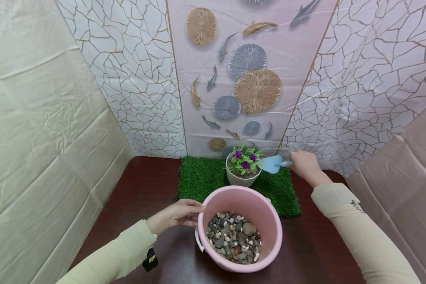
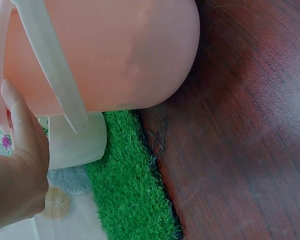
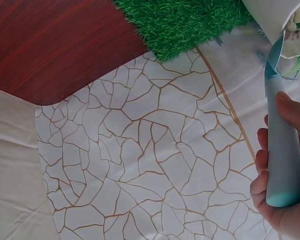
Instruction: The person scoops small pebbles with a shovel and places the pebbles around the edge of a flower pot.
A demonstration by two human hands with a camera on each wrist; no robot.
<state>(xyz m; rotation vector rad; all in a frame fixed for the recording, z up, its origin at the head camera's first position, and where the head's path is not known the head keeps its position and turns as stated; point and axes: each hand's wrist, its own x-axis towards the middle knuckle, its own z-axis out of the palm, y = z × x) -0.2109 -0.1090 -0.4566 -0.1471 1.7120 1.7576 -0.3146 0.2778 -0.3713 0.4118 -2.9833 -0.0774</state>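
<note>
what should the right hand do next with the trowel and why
Probably the right hand should carry the trowel over to the pink bucket and scoop pebbles: its blade, at the white pot, looks bare, soil in the pot shows uncovered, and plenty of pebbles lie in the bucket, whose rim the left hand holds.

The bucket (image 1: pixel 241 203) stands before the flowerpot (image 1: pixel 242 181), whose left is open.

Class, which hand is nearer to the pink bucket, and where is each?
Left. The left hand holds the pink bucket by its rim; the right hand, gripping a trowel, is apart, beyond it to the right.
</note>
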